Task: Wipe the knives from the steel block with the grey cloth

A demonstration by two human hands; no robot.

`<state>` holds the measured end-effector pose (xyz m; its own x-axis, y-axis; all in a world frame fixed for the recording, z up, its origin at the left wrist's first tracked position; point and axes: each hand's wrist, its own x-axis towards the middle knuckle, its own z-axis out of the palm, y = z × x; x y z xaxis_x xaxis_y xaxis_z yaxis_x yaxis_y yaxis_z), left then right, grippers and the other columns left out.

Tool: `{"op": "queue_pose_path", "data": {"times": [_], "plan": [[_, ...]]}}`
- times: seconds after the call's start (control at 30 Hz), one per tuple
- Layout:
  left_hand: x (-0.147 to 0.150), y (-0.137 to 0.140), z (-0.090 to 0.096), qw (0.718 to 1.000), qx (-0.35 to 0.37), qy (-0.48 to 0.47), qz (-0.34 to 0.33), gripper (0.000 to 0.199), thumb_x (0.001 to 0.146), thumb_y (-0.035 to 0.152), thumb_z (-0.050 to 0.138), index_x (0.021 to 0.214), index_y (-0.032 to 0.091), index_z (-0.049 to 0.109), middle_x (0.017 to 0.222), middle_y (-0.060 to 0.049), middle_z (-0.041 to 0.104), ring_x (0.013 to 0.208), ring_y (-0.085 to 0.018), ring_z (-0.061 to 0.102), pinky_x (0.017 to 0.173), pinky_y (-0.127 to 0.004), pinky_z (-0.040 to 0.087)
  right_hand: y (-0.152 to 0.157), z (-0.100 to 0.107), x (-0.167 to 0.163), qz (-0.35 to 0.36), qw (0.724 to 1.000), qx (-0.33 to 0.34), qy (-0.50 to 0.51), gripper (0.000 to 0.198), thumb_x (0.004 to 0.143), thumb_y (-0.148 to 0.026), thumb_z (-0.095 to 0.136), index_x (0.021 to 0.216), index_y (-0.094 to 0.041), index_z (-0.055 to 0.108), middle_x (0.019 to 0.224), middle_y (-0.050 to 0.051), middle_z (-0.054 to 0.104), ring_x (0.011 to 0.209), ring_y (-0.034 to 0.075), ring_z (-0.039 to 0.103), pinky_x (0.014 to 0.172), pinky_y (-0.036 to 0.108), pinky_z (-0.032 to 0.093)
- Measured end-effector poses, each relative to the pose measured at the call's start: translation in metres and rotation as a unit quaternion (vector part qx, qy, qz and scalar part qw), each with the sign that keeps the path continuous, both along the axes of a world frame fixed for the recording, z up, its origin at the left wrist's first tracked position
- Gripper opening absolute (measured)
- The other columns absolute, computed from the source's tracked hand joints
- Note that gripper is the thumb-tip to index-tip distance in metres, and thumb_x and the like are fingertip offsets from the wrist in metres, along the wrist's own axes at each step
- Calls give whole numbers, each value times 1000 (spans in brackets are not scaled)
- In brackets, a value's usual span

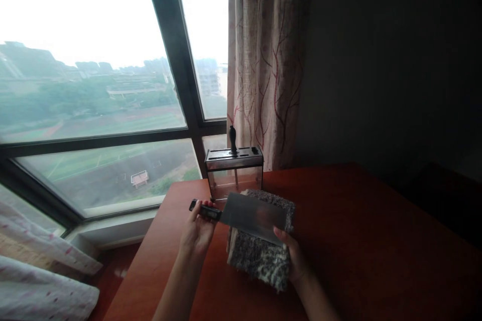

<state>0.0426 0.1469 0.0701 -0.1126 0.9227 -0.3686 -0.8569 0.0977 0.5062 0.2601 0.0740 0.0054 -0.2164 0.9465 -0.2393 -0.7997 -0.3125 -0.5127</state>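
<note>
A cleaver point(256, 215) with a broad grey blade and a black handle lies roughly level above the table. My left hand point(198, 228) is closed around the handle, palm up. Beneath the blade is a shaggy grey cloth point(259, 261), its lower part hanging toward me. My right hand point(295, 258) grips the cloth at its right side, with the thumb at the blade's far lower corner. The other right fingers are hidden behind the cloth.
A clear-sided knife block point(235, 160) with a metal top stands behind the cloth, a black-handled tool upright in it. The reddish-brown table point(357, 241) extends right. A large window point(94, 85) is at the left, and a patterned curtain point(263, 60) hangs behind.
</note>
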Motion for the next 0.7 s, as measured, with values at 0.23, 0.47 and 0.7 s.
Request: {"op": "queue_pose_path", "data": {"times": [0.23,0.47,0.7], "plan": [[-11,-21,-5,994,69,34,-73,24,78,11,57,96,21,69,91,-6,74,87,-19,69,79,-30,57,-2,4,5,-20,998,-60,2,41,77,-42,61,110,-19,65,92,8,75,90,30,69,87,45,50],[-24,-29,-21,963,111,138,-205,29,81,29,61,106,17,68,112,-14,70,102,-28,65,78,-35,54,-5,10,7,-2,999,-37,9,38,77,-38,59,108,-17,67,94,10,75,94,31,68,88,45,49],[-23,-40,-25,972,107,76,-194,31,81,38,60,105,21,70,100,-11,73,91,-25,67,59,-28,52,-2,10,7,5,999,-29,32,45,77,-38,60,114,-14,65,96,11,75,95,32,68,90,48,48]]}}
